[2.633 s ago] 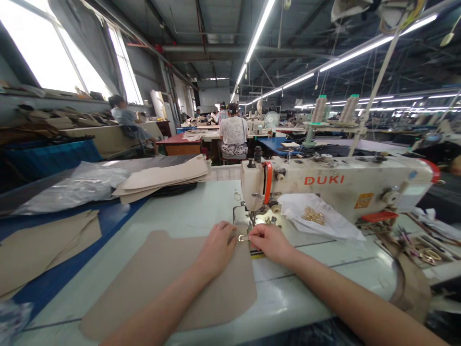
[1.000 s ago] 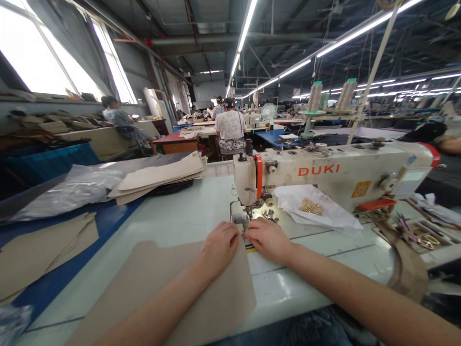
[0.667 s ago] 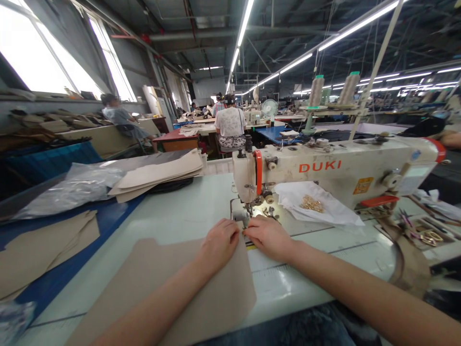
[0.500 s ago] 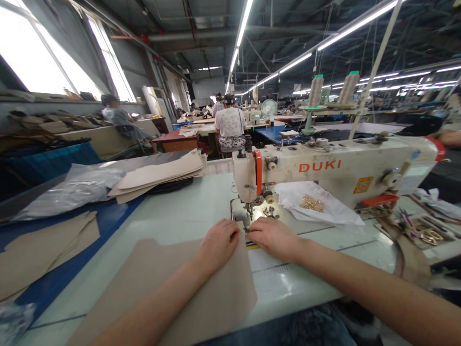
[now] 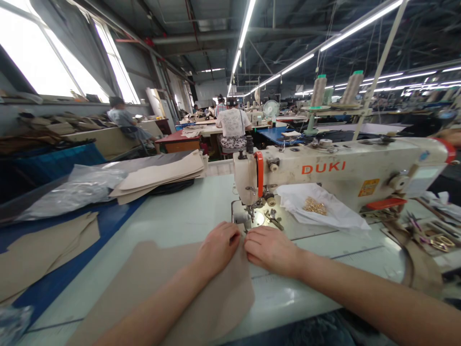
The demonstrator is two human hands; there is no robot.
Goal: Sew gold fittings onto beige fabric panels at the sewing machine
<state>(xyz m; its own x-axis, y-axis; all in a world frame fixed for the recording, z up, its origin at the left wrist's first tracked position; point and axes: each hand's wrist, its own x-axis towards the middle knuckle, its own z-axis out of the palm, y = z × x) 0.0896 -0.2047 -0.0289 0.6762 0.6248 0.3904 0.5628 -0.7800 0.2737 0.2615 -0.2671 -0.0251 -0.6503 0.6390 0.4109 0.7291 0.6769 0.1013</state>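
Note:
A large beige fabric panel (image 5: 158, 274) lies flat on the pale sewing table, its upper right corner just in front of the sewing machine's needle and presser foot (image 5: 251, 211). My left hand (image 5: 220, 247) rests on that corner with its fingers curled and pinched on the edge. Beside it, my right hand (image 5: 270, 250) is closed at the same edge, fingers pressed together and tips partly hidden. Both hands are close to each other, nearer to me than the needle. Small metal parts (image 5: 273, 218) lie right of the needle plate.
The white sewing machine (image 5: 324, 168) spans the right side. On its bed, a white cloth (image 5: 334, 216) holds small gold pieces (image 5: 314, 205). Scissors (image 5: 414, 221) lie in a tray far right. Stacked beige panels (image 5: 162, 175) and a plastic bag (image 5: 79, 187) lie left. Co-workers sit beyond.
My right hand has drawn slightly back toward me and closer to my left hand, covering the yellow strip seen before. The panel's corner has shifted a little; the view has turned slightly left.

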